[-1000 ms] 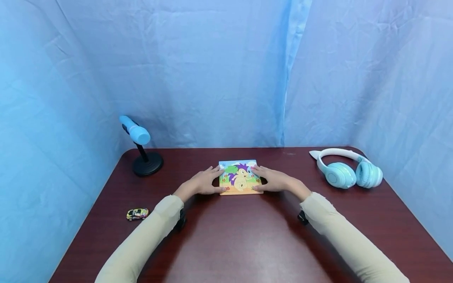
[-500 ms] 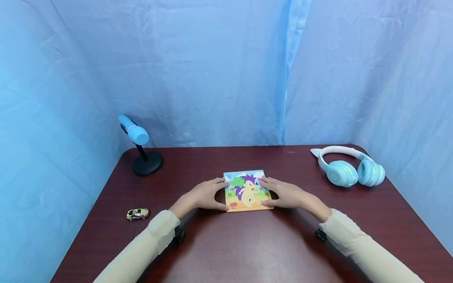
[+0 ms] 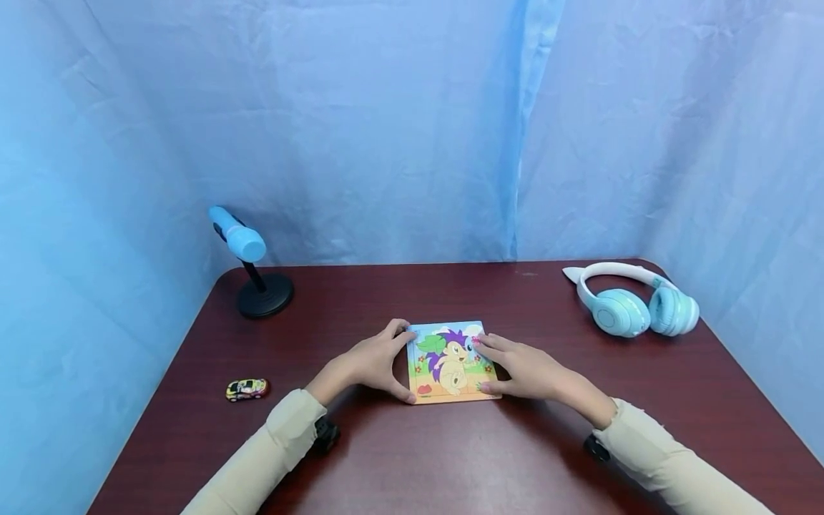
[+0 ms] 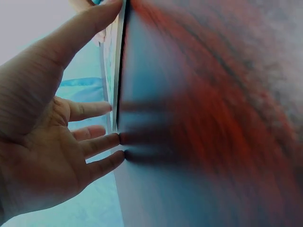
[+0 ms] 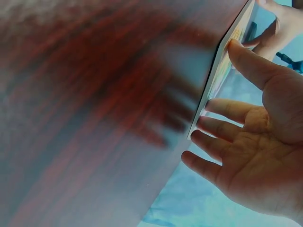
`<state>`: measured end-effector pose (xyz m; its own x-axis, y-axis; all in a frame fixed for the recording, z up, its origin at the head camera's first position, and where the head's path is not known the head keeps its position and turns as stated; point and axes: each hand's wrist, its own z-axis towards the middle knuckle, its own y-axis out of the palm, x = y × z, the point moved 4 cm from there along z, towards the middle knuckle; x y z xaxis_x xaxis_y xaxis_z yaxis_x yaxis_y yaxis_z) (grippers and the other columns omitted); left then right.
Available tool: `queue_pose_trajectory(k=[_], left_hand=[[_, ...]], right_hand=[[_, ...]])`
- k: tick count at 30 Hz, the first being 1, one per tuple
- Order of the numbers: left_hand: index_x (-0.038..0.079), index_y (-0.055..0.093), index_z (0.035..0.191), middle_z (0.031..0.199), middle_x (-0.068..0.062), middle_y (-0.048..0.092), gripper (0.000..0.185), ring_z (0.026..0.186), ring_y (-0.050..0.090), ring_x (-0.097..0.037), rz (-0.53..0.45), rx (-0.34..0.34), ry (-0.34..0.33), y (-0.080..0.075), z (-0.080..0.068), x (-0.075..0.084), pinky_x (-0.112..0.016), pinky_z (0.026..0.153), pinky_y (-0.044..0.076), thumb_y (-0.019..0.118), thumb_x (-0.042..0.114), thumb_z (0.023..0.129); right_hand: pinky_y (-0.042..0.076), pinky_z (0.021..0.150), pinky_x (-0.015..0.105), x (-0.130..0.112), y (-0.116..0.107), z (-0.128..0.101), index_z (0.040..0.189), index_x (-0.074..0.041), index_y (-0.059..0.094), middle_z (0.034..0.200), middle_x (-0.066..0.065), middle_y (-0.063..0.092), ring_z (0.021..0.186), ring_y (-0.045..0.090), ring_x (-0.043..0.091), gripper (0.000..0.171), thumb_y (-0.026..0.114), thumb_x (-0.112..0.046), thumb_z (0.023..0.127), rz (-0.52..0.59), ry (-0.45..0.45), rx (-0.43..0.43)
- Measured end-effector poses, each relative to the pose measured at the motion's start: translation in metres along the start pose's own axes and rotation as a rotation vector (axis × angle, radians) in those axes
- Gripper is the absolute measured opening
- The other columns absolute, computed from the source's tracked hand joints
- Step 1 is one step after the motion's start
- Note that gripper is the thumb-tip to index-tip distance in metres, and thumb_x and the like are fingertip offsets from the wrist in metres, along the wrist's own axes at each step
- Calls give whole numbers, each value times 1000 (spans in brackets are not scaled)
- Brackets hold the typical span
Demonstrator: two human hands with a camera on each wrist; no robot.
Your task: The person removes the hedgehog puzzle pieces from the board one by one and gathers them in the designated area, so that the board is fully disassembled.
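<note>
A flat, nearly square picture puzzle board [image 3: 452,366] lies on the table, showing a cartoon hedgehog with purple spines. My left hand [image 3: 373,363] spans its left side, thumb by the near corner and a fingertip on the far corner. In the left wrist view the fingers [image 4: 102,165] are mostly straight, some tips on the tabletop beside the board's edge [image 4: 118,71]. My right hand [image 3: 531,370] rests on the right side, fingertips and thumb lying over the picture's margin. The right wrist view shows its thumb [image 5: 246,59] on the board's edge and straight fingers alongside.
On the dark red-brown table [image 3: 450,458], a blue microphone [image 3: 239,236] on a black stand [image 3: 265,295] stands back left. A small toy car [image 3: 247,390] sits at left, cat-ear headphones [image 3: 627,300] at back right. Blue cloth [image 3: 386,129] hangs behind.
Both hands have drawn the puzzle board toward me and slightly right across the table. The left hand's fingers have shifted to the far left corner.
</note>
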<state>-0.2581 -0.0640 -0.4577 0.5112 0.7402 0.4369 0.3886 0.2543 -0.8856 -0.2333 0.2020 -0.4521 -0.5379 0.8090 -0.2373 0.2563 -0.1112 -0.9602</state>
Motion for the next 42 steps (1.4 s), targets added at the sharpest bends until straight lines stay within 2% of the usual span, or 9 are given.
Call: queue_pose_trajectory(k=[4,12,18,23,33,42], left_hand=[[6,36,156,160,-12,30,117,135,47,-26,-18,-6,18,-1,2,-1,-44,105,50,91,56,66],[3,36,155,157,-12,33,119,139,41,-26,1,-11,26,-3,7,-4,-42,109,47,93,54,64],[4,36,156,157,-11,35,120,138,42,-27,2,-20,7,-6,7,-2,-44,109,47,94,55,63],[4,37,154,155,-12,36,120,135,43,-26,14,-27,6,-7,7,0,-43,108,48,94,56,62],[5,36,154,151,-10,39,119,132,44,-24,5,-24,23,-4,9,-2,-42,106,48,94,56,62],[5,36,155,152,-11,39,119,134,44,-25,-24,-18,29,-1,10,-5,-44,109,47,94,55,63]], right_hand=[[45,109,56,0,0,2,153,-7,46,161,17,40,146,41,38,78,72,-50,92,2,3,-7],[45,109,56,-1,-5,9,148,-5,53,154,18,48,141,47,38,75,77,-45,89,41,11,2],[52,101,50,6,-12,23,135,-4,66,135,14,62,122,61,30,55,80,-31,89,123,-28,69],[55,95,46,13,-17,40,127,-4,70,123,12,65,111,64,27,46,82,-24,87,141,-57,125],[55,89,42,21,-20,60,124,-2,73,113,10,67,102,61,24,47,86,-22,83,189,-62,106],[55,88,39,25,-21,67,119,-4,74,111,9,67,100,60,23,45,88,-23,81,254,-11,62]])
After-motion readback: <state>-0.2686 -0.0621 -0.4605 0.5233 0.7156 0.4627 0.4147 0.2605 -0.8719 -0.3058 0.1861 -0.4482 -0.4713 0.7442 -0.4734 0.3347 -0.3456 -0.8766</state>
